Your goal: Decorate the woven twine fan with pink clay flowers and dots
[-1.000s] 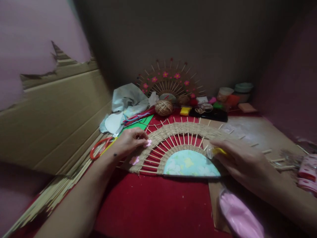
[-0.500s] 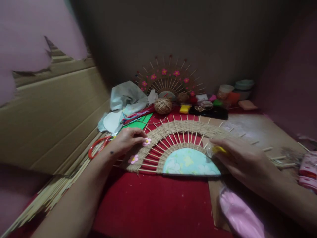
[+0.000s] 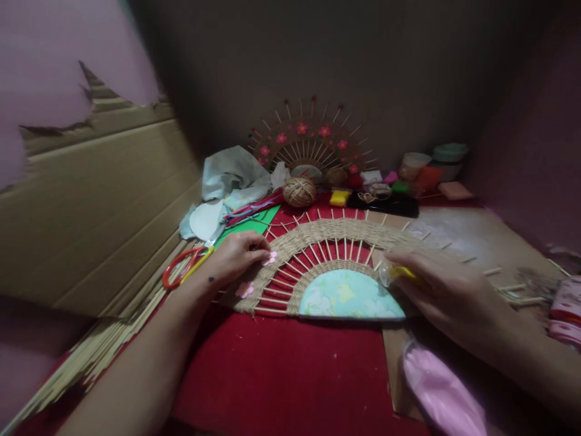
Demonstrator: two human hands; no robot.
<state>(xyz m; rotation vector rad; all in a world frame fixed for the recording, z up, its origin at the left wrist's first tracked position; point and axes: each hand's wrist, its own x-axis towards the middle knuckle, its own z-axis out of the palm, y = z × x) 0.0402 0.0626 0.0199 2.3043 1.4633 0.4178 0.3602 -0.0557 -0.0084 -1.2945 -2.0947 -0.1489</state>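
A half-round woven fan-shaped piece [image 3: 338, 229] with thin sticks lies in front of me, its centre a light-blue flowered half-disc [image 3: 349, 297]. My left hand [image 3: 245, 251] is at its left side, thumb and fingers pinched together at the edge of a small pink flower [image 3: 270, 258]. A second pink flower [image 3: 245, 289] lies on the weave below. Over the right part of the piece, my right hand [image 3: 447, 290] is closed around a yellow lump in clear plastic [image 3: 402, 274]. Its fingers hide that end of the weave.
Orange-handled scissors [image 3: 179, 267] and a bundle of sticks [image 3: 118, 345] lie left. Behind are a twine ball [image 3: 299, 191], a black phone-like slab [image 3: 399, 204] and a finished flowered fan [image 3: 302, 142]. A bag of pink material [image 3: 442, 387] lies front right; cardboard [image 3: 113, 157] stands left.
My left hand has shifted very slightly at the upper flower, its fingertips now covering a bit more of the petals. My right hand keeps its hold with barely any movement.
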